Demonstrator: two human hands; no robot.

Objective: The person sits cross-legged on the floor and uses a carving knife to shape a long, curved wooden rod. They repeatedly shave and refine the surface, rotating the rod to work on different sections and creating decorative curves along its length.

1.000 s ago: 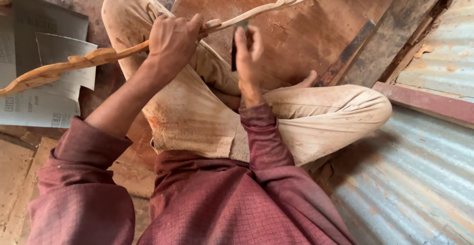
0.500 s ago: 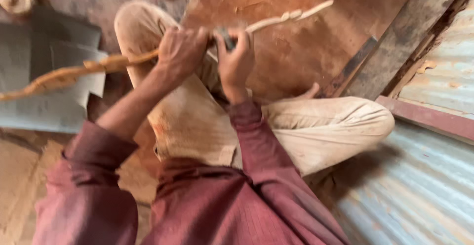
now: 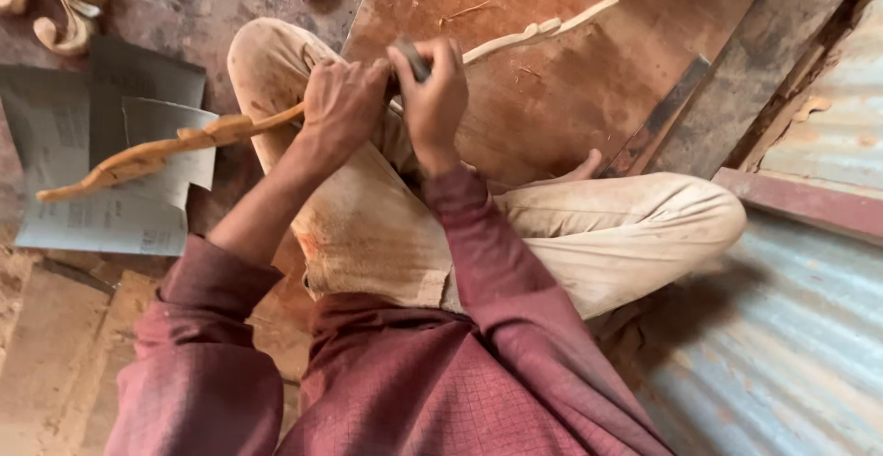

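You are sitting in a floor-level woodcarving workshop: a dusty brown plywood board (image 3: 552, 97), grey sandpaper sheets (image 3: 101, 143), curled pale carved wooden scrolls (image 3: 64, 5), and a rusty corrugated metal sheet (image 3: 782, 346) surround you.

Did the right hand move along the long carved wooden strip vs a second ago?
Yes. The right hand, holding a small dark grey sanding piece, slid up against the left hand gripping the long carved wooden strip; earlier a gap separated them.

Soft warm daylight, faint shadows, mostly sharp
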